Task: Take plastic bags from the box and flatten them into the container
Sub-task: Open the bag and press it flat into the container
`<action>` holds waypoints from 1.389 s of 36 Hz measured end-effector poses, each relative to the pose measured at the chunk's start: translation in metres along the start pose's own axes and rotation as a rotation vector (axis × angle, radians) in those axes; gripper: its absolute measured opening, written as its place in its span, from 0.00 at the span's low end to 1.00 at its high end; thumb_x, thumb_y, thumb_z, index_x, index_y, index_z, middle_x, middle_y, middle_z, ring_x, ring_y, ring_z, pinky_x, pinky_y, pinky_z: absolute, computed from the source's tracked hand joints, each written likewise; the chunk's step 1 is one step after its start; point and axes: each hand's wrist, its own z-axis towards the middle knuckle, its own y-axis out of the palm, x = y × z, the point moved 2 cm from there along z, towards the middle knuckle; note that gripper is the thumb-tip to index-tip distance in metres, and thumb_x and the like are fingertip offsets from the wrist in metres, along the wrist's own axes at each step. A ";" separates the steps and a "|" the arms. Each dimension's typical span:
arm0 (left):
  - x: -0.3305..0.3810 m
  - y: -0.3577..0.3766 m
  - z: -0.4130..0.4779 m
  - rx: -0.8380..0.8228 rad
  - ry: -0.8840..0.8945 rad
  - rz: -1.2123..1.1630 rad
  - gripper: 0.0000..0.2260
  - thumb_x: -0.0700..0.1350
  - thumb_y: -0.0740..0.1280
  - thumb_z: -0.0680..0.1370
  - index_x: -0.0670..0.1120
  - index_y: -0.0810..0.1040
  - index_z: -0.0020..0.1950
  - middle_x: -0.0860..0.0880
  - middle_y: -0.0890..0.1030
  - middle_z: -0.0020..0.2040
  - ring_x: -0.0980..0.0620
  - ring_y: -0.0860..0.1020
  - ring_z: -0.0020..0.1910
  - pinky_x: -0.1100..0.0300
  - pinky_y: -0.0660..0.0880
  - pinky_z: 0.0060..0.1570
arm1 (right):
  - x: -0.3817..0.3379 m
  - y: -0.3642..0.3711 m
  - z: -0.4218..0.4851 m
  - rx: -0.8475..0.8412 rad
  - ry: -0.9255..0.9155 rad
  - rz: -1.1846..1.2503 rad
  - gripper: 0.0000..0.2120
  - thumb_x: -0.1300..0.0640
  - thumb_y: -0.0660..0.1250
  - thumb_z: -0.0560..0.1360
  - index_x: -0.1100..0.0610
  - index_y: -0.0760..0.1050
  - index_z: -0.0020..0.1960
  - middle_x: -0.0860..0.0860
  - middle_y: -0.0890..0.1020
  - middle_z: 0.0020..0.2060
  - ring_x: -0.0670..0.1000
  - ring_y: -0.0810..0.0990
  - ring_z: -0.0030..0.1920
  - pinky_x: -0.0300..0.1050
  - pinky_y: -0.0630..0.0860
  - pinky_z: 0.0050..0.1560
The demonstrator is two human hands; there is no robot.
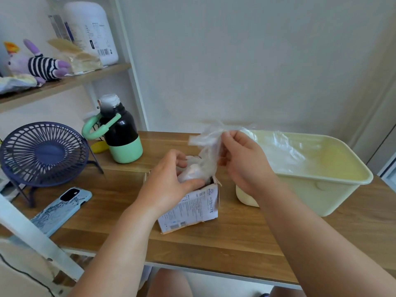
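A small printed cardboard box [192,207] stands open on the wooden desk, stuffed with clear plastic bags. My left hand [169,183] grips the box's top edge, thumb on the wad of bags [190,172] inside. My right hand [244,159] pinches one clear plastic bag [209,144] and holds it stretched up out of the box. To the right stands a pale yellow container [334,185], with flattened clear bags [285,153] lying in it.
A black and mint bottle [122,136] stands at the desk's back left, beside a dark blue desk fan [42,153]. A phone in a blue case [62,209] lies at the left front. A shelf [64,82] above holds a plush toy and a white jug.
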 end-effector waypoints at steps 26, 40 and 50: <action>0.104 -0.003 0.033 0.101 0.316 -0.278 0.08 0.47 0.62 0.81 0.52 0.80 0.46 0.59 0.82 0.41 0.66 0.78 0.41 0.77 0.69 0.39 | -0.080 -0.082 -0.013 -0.102 0.095 0.391 0.23 0.42 0.56 0.74 0.59 0.76 0.55 0.56 0.81 0.42 0.56 0.79 0.39 0.51 0.74 0.45; 0.158 0.020 0.078 0.396 0.334 0.466 0.14 0.47 0.62 0.79 0.50 0.75 0.65 0.47 0.74 0.63 0.41 0.69 0.63 0.48 0.64 0.59 | -0.098 -0.132 -0.009 0.179 0.192 -0.072 0.08 0.66 0.64 0.75 0.57 0.72 0.39 0.54 0.74 0.34 0.47 0.73 0.27 0.39 0.76 0.29; 0.154 0.075 0.069 -0.052 0.551 0.359 0.24 0.65 0.61 0.76 0.59 0.71 0.70 0.58 0.69 0.69 0.53 0.64 0.69 0.55 0.60 0.64 | -0.079 -0.157 0.015 0.349 0.196 0.482 0.08 0.63 0.60 0.77 0.60 0.70 0.40 0.56 0.71 0.33 0.54 0.70 0.29 0.45 0.79 0.32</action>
